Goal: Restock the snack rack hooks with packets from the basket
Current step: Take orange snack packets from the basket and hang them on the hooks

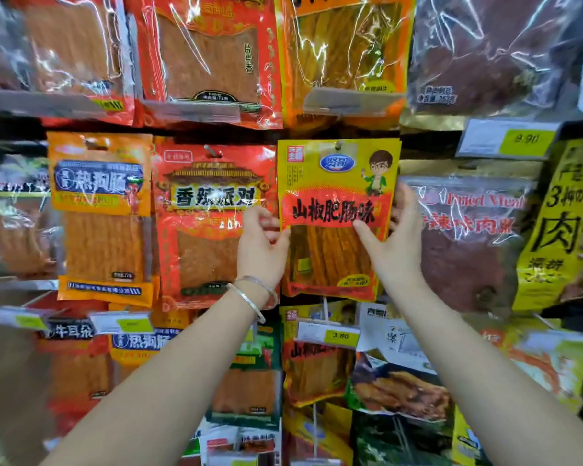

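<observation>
A yellow and red snack packet (337,183) hangs at the middle of the rack, its top hole at a metal hook (339,143). My left hand (261,245) pinches the packet's left edge, thumb in front and fingers behind. My right hand (396,242) grips its right edge, thumb across the front below the black lettering. More packets of the same kind seem to hang behind it. The basket is out of view.
Packets fill the rack on all sides: a red packet (212,223) and an orange packet (103,213) to the left, a clear dried-meat packet (468,237) to the right. Price tags (340,335) stick out on hook ends below and above.
</observation>
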`<state>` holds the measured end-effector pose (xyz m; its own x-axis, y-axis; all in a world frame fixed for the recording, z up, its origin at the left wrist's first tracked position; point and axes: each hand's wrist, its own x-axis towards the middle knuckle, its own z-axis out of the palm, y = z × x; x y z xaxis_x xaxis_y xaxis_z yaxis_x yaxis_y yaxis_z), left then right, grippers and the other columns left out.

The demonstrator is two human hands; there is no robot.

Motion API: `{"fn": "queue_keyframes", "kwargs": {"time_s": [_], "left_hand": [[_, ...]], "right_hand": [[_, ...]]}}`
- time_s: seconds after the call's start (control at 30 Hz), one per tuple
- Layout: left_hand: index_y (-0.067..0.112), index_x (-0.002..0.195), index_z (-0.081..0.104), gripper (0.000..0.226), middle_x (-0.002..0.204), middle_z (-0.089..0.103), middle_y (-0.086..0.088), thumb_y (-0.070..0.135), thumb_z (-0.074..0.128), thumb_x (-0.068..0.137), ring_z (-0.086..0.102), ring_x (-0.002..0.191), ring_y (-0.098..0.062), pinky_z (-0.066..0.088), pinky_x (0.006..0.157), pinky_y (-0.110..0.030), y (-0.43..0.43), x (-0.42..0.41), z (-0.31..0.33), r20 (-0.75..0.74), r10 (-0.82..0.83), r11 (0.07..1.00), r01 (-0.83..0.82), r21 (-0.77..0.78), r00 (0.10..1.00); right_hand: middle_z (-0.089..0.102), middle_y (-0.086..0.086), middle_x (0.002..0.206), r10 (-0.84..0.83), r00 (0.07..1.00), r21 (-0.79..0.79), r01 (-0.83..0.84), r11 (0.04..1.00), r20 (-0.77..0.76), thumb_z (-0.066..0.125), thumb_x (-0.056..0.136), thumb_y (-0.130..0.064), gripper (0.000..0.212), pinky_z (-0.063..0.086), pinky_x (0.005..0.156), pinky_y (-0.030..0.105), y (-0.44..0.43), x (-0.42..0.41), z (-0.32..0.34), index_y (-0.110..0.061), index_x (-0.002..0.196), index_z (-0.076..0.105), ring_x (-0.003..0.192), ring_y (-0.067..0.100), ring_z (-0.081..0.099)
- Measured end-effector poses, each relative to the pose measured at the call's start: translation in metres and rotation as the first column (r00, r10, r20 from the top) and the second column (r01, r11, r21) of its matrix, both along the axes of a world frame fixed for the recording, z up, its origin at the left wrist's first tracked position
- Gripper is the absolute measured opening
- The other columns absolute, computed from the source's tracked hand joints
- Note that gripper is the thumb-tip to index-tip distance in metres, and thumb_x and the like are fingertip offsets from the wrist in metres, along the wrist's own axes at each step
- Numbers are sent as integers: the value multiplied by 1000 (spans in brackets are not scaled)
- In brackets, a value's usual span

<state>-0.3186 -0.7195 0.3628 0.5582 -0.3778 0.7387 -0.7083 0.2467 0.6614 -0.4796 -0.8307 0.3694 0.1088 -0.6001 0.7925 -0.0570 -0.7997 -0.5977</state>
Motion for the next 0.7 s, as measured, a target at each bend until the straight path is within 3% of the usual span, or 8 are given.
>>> {"fn": "queue_keyframes", "kwargs": {"time_s": [0.1, 0.2, 0.3, 0.47, 0.57, 0.7], "left_hand": [[21, 95, 43, 26, 91, 47, 10, 2, 59, 87, 56, 77, -6, 42, 62, -3, 1, -3, -3, 52, 21, 999, -22, 26, 998], [18, 108, 53, 26, 103, 49, 7, 3, 59, 87, 53, 85, -2, 37, 67, 4, 2, -5, -8, 73, 25, 999, -28, 43, 997], [15, 118, 54, 33, 110, 48, 5, 5, 58, 87, 54, 92, -5, 37, 71, 5, 2, -7, -11, 63, 21, 999, -24, 44, 998], [17, 127, 50, 46, 113, 49, 1, 9, 60, 83, 54, 90, -3, 43, 72, -2, 6, -4, -13, 15, 33, 999, -33, 25, 999], [18, 136, 43, 56, 108, 47, 3, 12, 60, 84, 55, 87, -6, 44, 76, -11, 15, -6, -18, -64, 37, 999, -35, 25, 997], [17, 140, 40, 58, 102, 46, 3, 16, 58, 85, 51, 74, -4, 45, 76, -20, 33, -1, -25, -68, 28, 984, -15, 179, 997]], "right_hand": [[26, 13, 150, -224, 963, -225, 187, 956, -150, 70, 82, -28, 71, 24, 112, 46, 11, 2, -15, -25, 143, 33, 140, 29, 22], [34, 15, 149, -369, 889, -459, 218, 861, -270, 71, 82, -28, 61, 29, 108, 55, 20, 8, -20, -21, 138, 47, 137, 35, 30], [43, 10, 145, -437, 834, -616, 156, 772, -337, 70, 82, -30, 51, 22, 111, 52, 25, 16, -23, -22, 131, 56, 136, 32, 36], [44, 9, 144, -446, 819, -597, 166, 785, -360, 62, 85, -31, 42, 12, 114, 47, 31, 21, -27, -23, 126, 60, 137, 30, 34], [50, 10, 140, -427, 823, -585, 147, 797, -375, 63, 84, -27, 39, 17, 112, 49, 41, 21, -25, -18, 122, 64, 135, 32, 39], [57, 7, 132, -359, 804, -502, 88, 861, -475, 62, 85, -24, 35, 25, 108, 46, 64, 19, -29, -17, 119, 65, 132, 30, 42]]}}
